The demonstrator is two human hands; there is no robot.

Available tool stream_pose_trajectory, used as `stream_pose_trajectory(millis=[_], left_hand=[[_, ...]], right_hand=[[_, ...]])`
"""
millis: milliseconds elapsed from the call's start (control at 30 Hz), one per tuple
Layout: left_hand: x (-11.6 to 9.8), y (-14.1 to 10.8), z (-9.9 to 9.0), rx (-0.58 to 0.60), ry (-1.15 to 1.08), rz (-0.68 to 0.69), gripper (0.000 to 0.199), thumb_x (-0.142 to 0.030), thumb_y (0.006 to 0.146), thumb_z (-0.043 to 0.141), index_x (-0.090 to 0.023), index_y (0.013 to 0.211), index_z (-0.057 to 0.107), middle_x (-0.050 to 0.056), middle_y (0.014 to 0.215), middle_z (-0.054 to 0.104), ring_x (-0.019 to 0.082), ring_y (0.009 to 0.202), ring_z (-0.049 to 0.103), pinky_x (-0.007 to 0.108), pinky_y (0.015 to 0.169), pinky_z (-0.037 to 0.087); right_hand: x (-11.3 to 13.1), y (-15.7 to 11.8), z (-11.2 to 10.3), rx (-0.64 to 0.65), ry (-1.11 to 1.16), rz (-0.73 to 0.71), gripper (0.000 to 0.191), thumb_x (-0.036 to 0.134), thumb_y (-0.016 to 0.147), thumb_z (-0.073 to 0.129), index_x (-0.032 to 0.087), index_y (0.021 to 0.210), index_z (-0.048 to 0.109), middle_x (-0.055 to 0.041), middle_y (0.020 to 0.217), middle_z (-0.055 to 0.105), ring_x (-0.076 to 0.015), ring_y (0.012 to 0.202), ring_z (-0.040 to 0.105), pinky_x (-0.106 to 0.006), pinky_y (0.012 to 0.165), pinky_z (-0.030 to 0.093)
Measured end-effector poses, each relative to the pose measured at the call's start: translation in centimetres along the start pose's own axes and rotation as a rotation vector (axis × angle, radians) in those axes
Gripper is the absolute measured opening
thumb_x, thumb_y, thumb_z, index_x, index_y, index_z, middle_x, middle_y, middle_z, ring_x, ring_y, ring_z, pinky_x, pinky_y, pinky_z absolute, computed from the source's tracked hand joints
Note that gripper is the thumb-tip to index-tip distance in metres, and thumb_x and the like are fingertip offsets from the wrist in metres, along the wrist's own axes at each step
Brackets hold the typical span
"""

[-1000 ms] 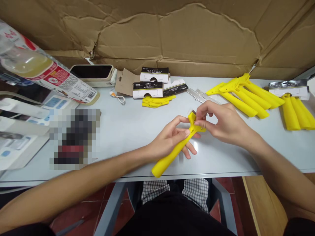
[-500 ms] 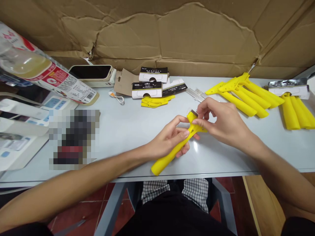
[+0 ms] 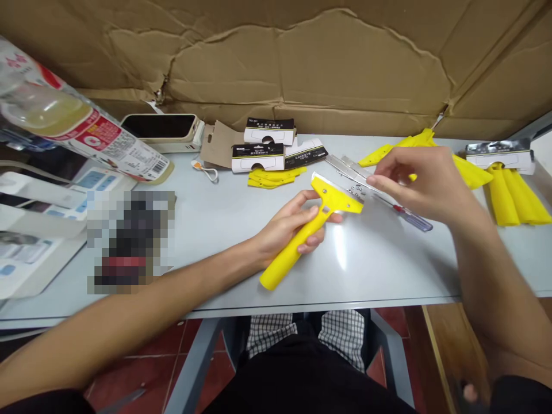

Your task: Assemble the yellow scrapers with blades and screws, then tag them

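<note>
My left hand (image 3: 297, 224) is wrapped round the handle of a yellow scraper (image 3: 284, 253), whose wide head points up and to the right. A metal blade edge shows along the head, and two small fasteners sit in its face. My right hand (image 3: 414, 178) hovers right of the head, thumb and fingers drawn together; what lies between them, if anything, is too small to make out. Below it are a screwdriver (image 3: 411, 219) with a clear purplish handle, and several small screws (image 3: 357, 188). Thin metal blades (image 3: 345, 165) lie just behind the screws.
Yellow scraper handles (image 3: 472, 169) are piled behind my right hand, with more handles (image 3: 506, 198) at far right. Yellow plates (image 3: 276, 177) lie before black-and-white packaging cards (image 3: 257, 158). A phone (image 3: 161, 126), short cable (image 3: 207, 171) and drink bottle (image 3: 103, 138) stand left.
My right hand has left the scraper head and moved right, over the screws and screwdriver. The scraper has turned so its flat face shows, still in my left hand.
</note>
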State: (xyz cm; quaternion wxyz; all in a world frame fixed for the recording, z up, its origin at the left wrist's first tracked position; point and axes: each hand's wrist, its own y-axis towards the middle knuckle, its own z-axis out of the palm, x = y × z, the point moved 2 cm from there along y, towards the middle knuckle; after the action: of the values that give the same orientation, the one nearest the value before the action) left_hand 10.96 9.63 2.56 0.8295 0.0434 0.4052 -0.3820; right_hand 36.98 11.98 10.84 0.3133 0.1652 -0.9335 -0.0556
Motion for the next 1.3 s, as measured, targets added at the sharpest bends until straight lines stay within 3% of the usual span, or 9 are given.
stream_pose_trajectory(millis=[67, 200, 333, 467, 600, 800, 900, 1033, 1300], left_hand=[[-0.4, 0.2, -0.2, -0.064, -0.021, 0.031, 0.026, -0.021, 0.109, 0.061, -0.025, 0.128, 0.045, 0.009, 0.105, 0.081, 0.008, 0.049, 0.059, 0.016, 0.041, 0.039], [-1.0, 0.5, -0.4, -0.153, -0.07, 0.07, 0.024, -0.017, 0.11, 0.054, -0.026, 0.13, 0.045, 0.009, 0.102, 0.08, 0.01, 0.05, 0.06, 0.017, 0.041, 0.039], [-1.1, 0.6, -0.3, -0.167, -0.092, 0.063, 0.027, -0.016, 0.11, 0.056, -0.027, 0.132, 0.046, 0.008, 0.101, 0.08, 0.01, 0.049, 0.06, 0.018, 0.041, 0.039], [-0.9, 0.5, -0.3, -0.14, -0.081, 0.067, 0.027, -0.017, 0.108, 0.061, -0.028, 0.128, 0.047, 0.008, 0.103, 0.08, 0.009, 0.049, 0.059, 0.018, 0.042, 0.038], [-0.6, 0.4, -0.4, -0.092, -0.014, 0.081, 0.028, -0.022, 0.106, 0.065, -0.027, 0.126, 0.046, 0.009, 0.106, 0.079, 0.009, 0.051, 0.06, 0.017, 0.042, 0.04], [-0.1, 0.2, 0.0, -0.053, 0.047, 0.077, 0.034, -0.028, 0.105, 0.07, -0.027, 0.126, 0.043, 0.009, 0.107, 0.079, 0.009, 0.05, 0.059, 0.018, 0.041, 0.041], [0.0, 0.1, 0.2, -0.039, 0.085, 0.071, 0.032, -0.029, 0.106, 0.068, -0.027, 0.126, 0.043, 0.008, 0.107, 0.08, 0.008, 0.049, 0.06, 0.018, 0.041, 0.041], [-0.1, 0.0, 0.2, -0.018, 0.125, 0.069, 0.031, -0.03, 0.107, 0.066, -0.027, 0.125, 0.041, 0.007, 0.106, 0.08, 0.008, 0.048, 0.06, 0.018, 0.04, 0.041], [0.1, 0.0, 0.2, -0.022, 0.14, 0.07, 0.032, -0.03, 0.106, 0.067, -0.028, 0.124, 0.041, 0.006, 0.105, 0.081, 0.008, 0.048, 0.06, 0.018, 0.04, 0.041]], right_hand=[[-1.1, 0.0, -1.9, 0.121, -0.262, 0.046, 0.02, 0.045, 0.09, 0.081, 0.026, 0.094, 0.079, -0.0063, 0.085, 0.076, -0.0231, 0.075, 0.064, -0.04, 0.073, 0.046], [-3.8, -0.6, -3.3, 0.534, -0.458, 0.376, 0.023, 0.043, 0.081, 0.086, 0.028, 0.099, 0.084, -0.01, 0.1, 0.081, -0.0311, 0.085, 0.071, -0.046, 0.075, 0.051], [-4.9, -0.9, -2.7, 0.633, -0.499, 0.439, 0.013, 0.039, 0.082, 0.082, 0.029, 0.091, 0.083, -0.0083, 0.101, 0.081, -0.0317, 0.083, 0.072, -0.048, 0.072, 0.053], [-5.9, -0.7, -1.9, 0.623, -0.465, 0.349, 0.009, 0.037, 0.083, 0.082, 0.027, 0.084, 0.082, -0.0062, 0.087, 0.079, -0.0243, 0.066, 0.068, -0.041, 0.059, 0.05], [-6.1, -0.3, -2.0, 0.498, -0.282, 0.145, 0.013, 0.038, 0.084, 0.086, 0.026, 0.085, 0.081, -0.0026, 0.076, 0.077, -0.019, 0.057, 0.063, -0.036, 0.053, 0.046], [-1.0, -0.7, -1.3, 0.245, -0.139, -0.208, 0.005, 0.033, 0.09, 0.075, 0.028, 0.093, 0.075, -0.0012, 0.086, 0.079, -0.0221, 0.073, 0.07, -0.039, 0.07, 0.05], [0.7, -1.1, 0.2, 0.229, -0.145, -0.242, 0.005, 0.032, 0.092, 0.073, 0.027, 0.094, 0.073, -0.0007, 0.086, 0.077, -0.0213, 0.075, 0.07, -0.037, 0.073, 0.049], [0.7, -1.3, 1.6, 0.228, -0.174, -0.275, 0.006, 0.03, 0.097, 0.072, 0.025, 0.098, 0.072, -0.0015, 0.09, 0.077, -0.0198, 0.077, 0.068, -0.035, 0.074, 0.047], [0.3, -1.3, 1.9, 0.213, -0.213, -0.316, 0.007, 0.031, 0.098, 0.07, 0.025, 0.101, 0.073, -0.0025, 0.095, 0.078, -0.0194, 0.077, 0.065, -0.035, 0.074, 0.046]])
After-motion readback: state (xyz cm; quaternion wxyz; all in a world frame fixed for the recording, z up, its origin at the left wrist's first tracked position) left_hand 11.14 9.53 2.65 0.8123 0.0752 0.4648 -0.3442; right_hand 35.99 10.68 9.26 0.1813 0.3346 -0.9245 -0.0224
